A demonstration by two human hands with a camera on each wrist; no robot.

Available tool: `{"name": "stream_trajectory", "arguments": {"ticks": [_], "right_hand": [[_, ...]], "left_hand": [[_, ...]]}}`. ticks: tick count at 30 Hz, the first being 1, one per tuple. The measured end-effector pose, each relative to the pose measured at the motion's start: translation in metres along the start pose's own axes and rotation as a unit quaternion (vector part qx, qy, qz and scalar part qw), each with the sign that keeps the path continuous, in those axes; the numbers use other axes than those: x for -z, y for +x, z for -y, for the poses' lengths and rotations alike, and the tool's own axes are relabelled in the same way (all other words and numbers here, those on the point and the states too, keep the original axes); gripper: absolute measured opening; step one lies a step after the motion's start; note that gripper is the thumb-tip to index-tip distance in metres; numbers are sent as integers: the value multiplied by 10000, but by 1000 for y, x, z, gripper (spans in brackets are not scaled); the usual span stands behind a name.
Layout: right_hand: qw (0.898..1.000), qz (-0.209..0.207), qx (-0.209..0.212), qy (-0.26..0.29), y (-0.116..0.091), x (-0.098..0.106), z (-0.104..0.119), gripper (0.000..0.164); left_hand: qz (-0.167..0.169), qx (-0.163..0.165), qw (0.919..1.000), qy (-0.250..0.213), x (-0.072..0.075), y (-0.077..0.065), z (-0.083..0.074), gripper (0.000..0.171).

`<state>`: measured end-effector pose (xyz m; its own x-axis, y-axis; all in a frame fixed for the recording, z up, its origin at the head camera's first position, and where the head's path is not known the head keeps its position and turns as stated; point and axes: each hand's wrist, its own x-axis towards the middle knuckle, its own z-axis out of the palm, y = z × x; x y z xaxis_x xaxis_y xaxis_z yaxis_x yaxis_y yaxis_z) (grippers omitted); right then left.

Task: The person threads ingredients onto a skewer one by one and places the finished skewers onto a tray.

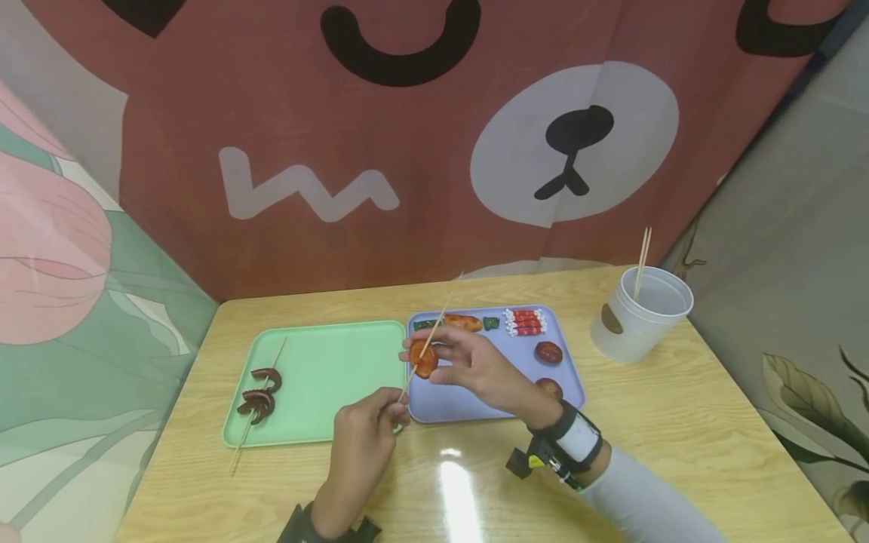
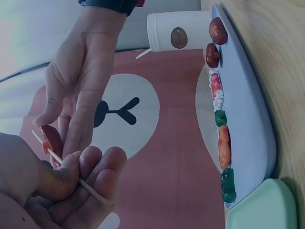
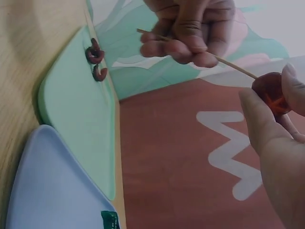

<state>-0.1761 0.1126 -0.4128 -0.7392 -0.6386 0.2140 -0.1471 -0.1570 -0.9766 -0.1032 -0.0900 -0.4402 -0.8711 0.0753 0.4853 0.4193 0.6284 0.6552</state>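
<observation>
My left hand pinches a thin wooden skewer near its lower end, thumb against fingers. A glossy reddish-brown round food piece sits on that skewer, with the stick's far end jutting out beyond it. My right hand holds the piece between thumb and fingers, above the blue tray. A cross-shaped mark shows on the piece in the right wrist view. On the green tray, another skewer carries dark brown curled tentacle-like pieces.
The blue tray bears two brown round pieces, red-and-white pieces, an orange sausage-like piece and green pieces. At the table's right stands a white bucket with sticks. Patterned cloth hangs behind.
</observation>
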Motion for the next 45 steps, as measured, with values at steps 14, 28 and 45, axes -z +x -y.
{"name": "stream_trajectory", "arguments": {"ticks": [14, 28, 45], "right_hand": [[9987, 293, 66, -403, 1, -10, -16, 61], [7329, -1004, -2941, -6053, -63, 71, -23, 49], [7179, -1136, -2926, -6213, -88, 71, -60, 6]], "left_hand": [[23, 240, 9992, -317, -2, -1, 1, 16], [-197, 833, 9939, 694, 16, -4, 19, 8], [-300, 887, 9924, 799, 25, -9, 25, 8]]}}
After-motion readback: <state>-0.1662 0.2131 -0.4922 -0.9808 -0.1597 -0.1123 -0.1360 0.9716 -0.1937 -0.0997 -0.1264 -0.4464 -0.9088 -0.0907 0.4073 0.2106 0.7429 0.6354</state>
